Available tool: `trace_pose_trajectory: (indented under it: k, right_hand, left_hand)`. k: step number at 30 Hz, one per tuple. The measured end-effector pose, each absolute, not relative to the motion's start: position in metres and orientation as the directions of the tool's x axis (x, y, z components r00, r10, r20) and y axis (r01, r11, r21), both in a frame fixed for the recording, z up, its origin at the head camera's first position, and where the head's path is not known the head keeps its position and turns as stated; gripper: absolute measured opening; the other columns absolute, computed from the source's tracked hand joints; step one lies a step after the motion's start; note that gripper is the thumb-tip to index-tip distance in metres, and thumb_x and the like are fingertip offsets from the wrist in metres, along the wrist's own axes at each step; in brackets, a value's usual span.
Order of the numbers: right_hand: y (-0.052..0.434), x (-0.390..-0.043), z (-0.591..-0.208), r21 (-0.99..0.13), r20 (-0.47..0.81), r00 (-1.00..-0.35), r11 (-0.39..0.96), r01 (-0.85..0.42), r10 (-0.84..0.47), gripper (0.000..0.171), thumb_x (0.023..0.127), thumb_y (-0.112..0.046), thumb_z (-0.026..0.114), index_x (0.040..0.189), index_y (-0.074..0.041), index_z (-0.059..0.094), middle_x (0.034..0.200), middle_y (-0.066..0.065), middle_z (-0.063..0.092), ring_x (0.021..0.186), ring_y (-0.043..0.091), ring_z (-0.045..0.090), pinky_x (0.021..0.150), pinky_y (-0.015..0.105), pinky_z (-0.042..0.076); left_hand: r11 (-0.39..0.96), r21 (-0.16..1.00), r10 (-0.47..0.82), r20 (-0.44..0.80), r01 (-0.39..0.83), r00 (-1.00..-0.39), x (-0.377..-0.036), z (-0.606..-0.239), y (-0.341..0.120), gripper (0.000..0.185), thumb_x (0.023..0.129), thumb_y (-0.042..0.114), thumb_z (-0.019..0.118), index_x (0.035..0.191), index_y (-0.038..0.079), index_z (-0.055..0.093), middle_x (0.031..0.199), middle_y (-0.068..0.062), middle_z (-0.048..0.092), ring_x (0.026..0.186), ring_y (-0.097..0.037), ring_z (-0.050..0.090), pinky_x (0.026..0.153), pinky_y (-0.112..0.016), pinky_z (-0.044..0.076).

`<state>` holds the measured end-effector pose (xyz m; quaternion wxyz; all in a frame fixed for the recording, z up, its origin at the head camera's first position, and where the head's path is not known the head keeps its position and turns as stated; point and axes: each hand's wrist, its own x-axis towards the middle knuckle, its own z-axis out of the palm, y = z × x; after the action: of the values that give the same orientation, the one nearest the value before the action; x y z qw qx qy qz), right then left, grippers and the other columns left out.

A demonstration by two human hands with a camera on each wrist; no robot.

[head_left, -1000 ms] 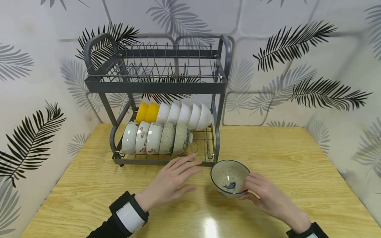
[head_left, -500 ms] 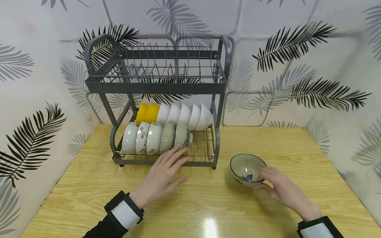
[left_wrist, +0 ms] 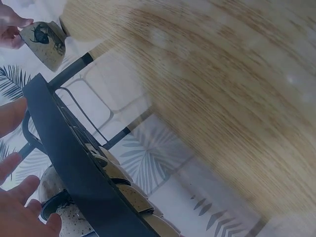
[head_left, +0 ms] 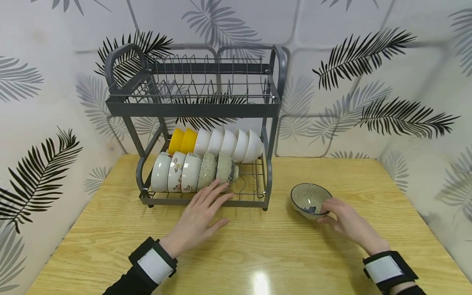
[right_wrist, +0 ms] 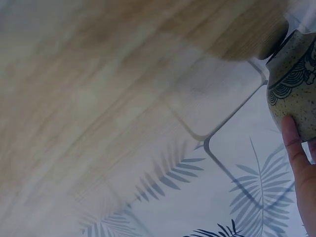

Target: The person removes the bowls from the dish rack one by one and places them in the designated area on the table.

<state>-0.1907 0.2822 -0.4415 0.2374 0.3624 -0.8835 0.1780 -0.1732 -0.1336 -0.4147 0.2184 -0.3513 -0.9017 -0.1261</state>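
No text, label, brand, number or sign is legible to me in any of the three views, head, left wrist or right wrist.

A lane of bare table (head_left: 262,237) opens between the left hand (head_left: 198,219) and the blue-rimmed bowl (head_left: 309,198), reaching the front-right corner of the dish rack (head_left: 214,110), where wire shelf (head_left: 254,180) lies free beside the front row of bowls (head_left: 191,172). The upper tier (head_left: 184,109) blocks entry from above, the side post (head_left: 272,135) from the right.
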Motion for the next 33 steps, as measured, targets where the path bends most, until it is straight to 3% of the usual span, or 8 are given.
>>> trace_pose_trajectory:
  k: [13,16,21,25,33]
  right_hand:
    - [0.277,-0.21,-0.445,-0.19,0.456,-0.724,0.737,-0.648,-0.519,0.028,0.069,-0.002,0.089,0.082,-0.015,0.067,0.081,-0.008,0.064,0.076,0.007,0.057,0.066,0.029,0.054]
    - [0.277,-0.212,-0.445,-0.19,0.448,-0.735,0.749,-0.635,-0.509,0.027,0.069,-0.003,0.089,0.083,-0.013,0.069,0.089,0.0,0.069,0.083,0.014,0.061,0.071,0.035,0.056]
    - [0.277,-0.211,-0.445,-0.211,0.41,-0.781,0.784,-0.584,-0.471,0.023,0.071,-0.009,0.089,0.089,-0.011,0.074,0.118,0.018,0.068,0.111,0.036,0.06,0.091,0.053,0.055]
    - [0.278,-0.207,-0.444,-0.239,0.415,-0.795,0.789,-0.565,-0.443,0.042,0.07,-0.011,0.09,0.108,-0.005,0.074,0.135,0.024,0.057,0.127,0.044,0.048,0.102,0.063,0.045]
    - [0.278,-0.199,-0.446,-0.309,0.468,-0.784,0.756,-0.577,-0.408,0.076,0.067,-0.017,0.091,0.133,-0.002,0.058,0.154,0.029,0.037,0.141,0.051,0.03,0.105,0.075,0.034]
  left_hand:
    - [0.732,0.081,0.572,0.466,0.676,-0.675,-0.173,-0.415,-0.134,0.068,0.089,0.028,0.077,0.148,0.012,0.047,0.166,-0.011,0.028,0.155,-0.031,0.024,0.125,-0.052,0.029]
    - [0.74,0.094,0.56,0.463,0.666,-0.687,-0.173,-0.415,-0.133,0.068,0.09,0.027,0.076,0.149,0.012,0.046,0.167,-0.011,0.025,0.156,-0.031,0.021,0.126,-0.051,0.027]
    - [0.734,0.168,0.531,0.461,0.658,-0.711,-0.173,-0.414,-0.132,0.069,0.09,0.022,0.076,0.15,0.013,0.044,0.168,-0.013,0.019,0.157,-0.034,0.018,0.124,-0.056,0.028]
    - [0.712,0.242,0.511,0.464,0.659,-0.724,-0.173,-0.413,-0.13,0.071,0.089,0.018,0.076,0.151,0.012,0.042,0.169,-0.015,0.017,0.156,-0.037,0.018,0.121,-0.059,0.03]
    - [0.638,0.37,0.458,0.523,0.675,-0.719,-0.175,-0.41,-0.126,0.069,0.088,0.011,0.076,0.148,0.009,0.042,0.167,-0.02,0.017,0.15,-0.043,0.03,0.115,-0.061,0.039]
